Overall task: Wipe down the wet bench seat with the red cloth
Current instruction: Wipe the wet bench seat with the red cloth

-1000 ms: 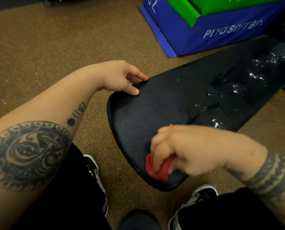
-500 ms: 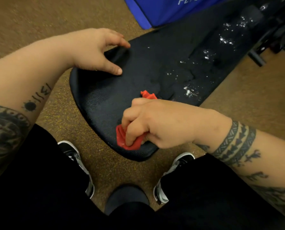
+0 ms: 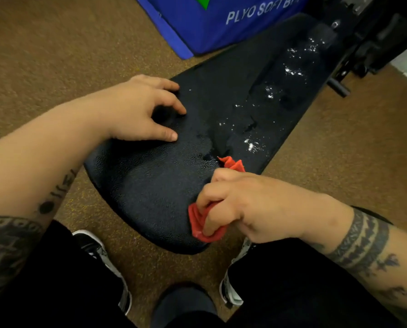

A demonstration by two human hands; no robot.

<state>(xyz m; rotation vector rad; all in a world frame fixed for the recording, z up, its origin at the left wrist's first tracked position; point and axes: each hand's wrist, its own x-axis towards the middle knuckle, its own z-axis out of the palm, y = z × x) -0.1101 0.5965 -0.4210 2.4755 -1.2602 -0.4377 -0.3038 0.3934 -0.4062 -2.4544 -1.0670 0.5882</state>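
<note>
While your left hand [image 3: 136, 110] braces the bench [image 3: 150, 185] with spread fingers [image 3: 171, 85], flatten the red cloth [image 3: 197, 221] your right hand [image 3: 257, 204] clutches and sweep into the droplets [image 3: 252, 146].

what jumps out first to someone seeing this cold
The red cloth bunched in the right hand, at the near end of the black bench seat. Then the glistening wet patches up the seat's far half, and the left hand resting on its left edge. A blue box sits on the floor behind.
</note>
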